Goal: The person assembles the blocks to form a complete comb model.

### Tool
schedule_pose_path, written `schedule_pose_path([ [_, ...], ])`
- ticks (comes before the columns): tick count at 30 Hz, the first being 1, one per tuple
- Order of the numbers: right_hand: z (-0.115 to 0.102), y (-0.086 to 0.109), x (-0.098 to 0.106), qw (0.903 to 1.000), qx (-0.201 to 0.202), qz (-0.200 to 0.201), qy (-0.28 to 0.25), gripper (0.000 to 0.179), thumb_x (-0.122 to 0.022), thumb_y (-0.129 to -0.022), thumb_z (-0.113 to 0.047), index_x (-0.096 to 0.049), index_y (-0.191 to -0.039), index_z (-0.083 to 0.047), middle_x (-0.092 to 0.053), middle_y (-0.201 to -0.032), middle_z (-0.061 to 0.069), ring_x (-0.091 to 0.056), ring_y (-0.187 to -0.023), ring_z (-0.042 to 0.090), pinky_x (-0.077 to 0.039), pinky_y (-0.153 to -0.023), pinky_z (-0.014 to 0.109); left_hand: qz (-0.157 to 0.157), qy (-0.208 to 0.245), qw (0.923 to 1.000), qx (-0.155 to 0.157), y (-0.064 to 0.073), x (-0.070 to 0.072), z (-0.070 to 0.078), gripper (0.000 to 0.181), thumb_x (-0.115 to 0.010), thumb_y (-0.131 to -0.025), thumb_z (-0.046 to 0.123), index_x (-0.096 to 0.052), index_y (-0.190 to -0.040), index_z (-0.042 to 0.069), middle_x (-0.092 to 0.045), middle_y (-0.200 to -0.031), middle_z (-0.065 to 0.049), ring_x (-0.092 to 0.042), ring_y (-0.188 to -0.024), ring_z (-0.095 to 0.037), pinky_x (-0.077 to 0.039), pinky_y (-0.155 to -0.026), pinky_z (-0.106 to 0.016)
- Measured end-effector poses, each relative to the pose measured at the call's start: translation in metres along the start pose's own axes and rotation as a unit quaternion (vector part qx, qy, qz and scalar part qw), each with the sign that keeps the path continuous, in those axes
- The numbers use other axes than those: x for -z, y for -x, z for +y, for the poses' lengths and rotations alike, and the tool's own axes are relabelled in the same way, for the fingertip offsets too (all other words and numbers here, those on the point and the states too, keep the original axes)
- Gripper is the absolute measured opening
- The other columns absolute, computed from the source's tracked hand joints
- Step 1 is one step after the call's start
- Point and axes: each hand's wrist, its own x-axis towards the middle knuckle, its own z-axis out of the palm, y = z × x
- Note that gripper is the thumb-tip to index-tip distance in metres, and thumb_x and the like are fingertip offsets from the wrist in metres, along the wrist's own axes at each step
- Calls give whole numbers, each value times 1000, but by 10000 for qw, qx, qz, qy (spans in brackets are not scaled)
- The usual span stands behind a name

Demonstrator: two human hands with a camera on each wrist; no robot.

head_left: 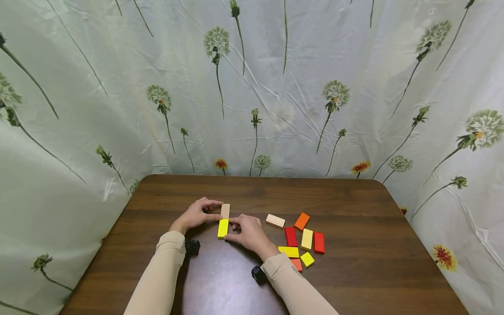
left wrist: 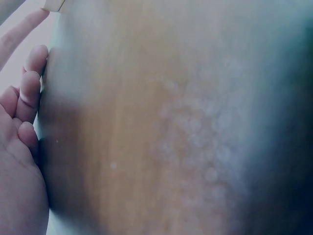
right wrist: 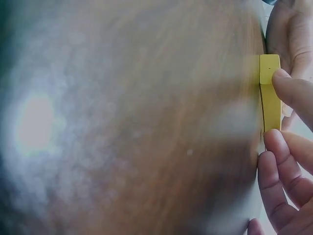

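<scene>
A plain wooden block (head_left: pixel 225 211) and a yellow block (head_left: pixel 223 229) lie end to end on the brown table, left of its middle. My left hand (head_left: pixel 197 215) holds the plain block, index finger at its far end and thumb near the joint. In the left wrist view a fingertip touches a corner of that wooden block (left wrist: pixel 55 5). With thumb and index finger my right hand (head_left: pixel 249 232) pinches the yellow block. The right wrist view shows the thumb against one end of the yellow block (right wrist: pixel 270 93).
Right of my hands lie a second plain block (head_left: pixel 275 221), an orange block (head_left: pixel 302 222), red blocks (head_left: pixel 319 243), a pale yellow block (head_left: pixel 307 239) and several others, one partly behind my right sleeve. A flowered curtain (head_left: pixel 275 131) hangs behind the table (head_left: pixel 346 197).
</scene>
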Motion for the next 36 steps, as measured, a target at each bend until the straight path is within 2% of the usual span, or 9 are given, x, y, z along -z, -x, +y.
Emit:
schedule_pose_path([
  [6,3,1,1,10000,12,-26,-43,47,-93,-85,-37,-79,-124,-15,-65,-88,-9,-57,-84,4,-40,-98,47,-9,-309,9995,-4,0,-1,1,52,-87,-90,42,-74,-138,25,-63,-113,-6,-55,-106,-23,-43,-92,-43],
  [12,5,3,3,9999,79,-102,-101,48,-92,-86,-36,-79,-126,-14,-67,-89,-7,-59,-86,5,-39,-99,48,-34,-561,9984,-73,3,-4,6,51,-84,-92,45,-73,-138,28,-66,-119,-5,-56,-115,-28,-34,-94,-54],
  [19,11,9,12,9996,160,-202,143,47,-91,-86,-41,-80,-124,-16,-65,-88,-9,-54,-83,2,-39,-92,42,-104,-679,9974,-231,4,-10,14,50,-85,-92,45,-72,-137,27,-65,-117,-4,-54,-110,-24,-29,-88,-49],
  [28,15,19,21,9977,75,-444,497,44,-90,-87,-47,-79,-117,-16,-60,-87,-10,-49,-79,3,-36,-83,33,-180,-910,9948,-427,6,-20,24,49,-84,-92,46,-71,-135,26,-64,-112,-2,-52,-105,-21,-30,-88,-49],
  [36,15,29,25,9952,253,-419,847,40,-89,-88,-46,-79,-112,-17,-60,-85,-10,-48,-76,3,-36,-78,31,-190,-988,9931,-596,8,-28,28,49,-84,-92,48,-71,-134,27,-64,-112,-1,-53,-106,-20,-31,-87,-47],
])
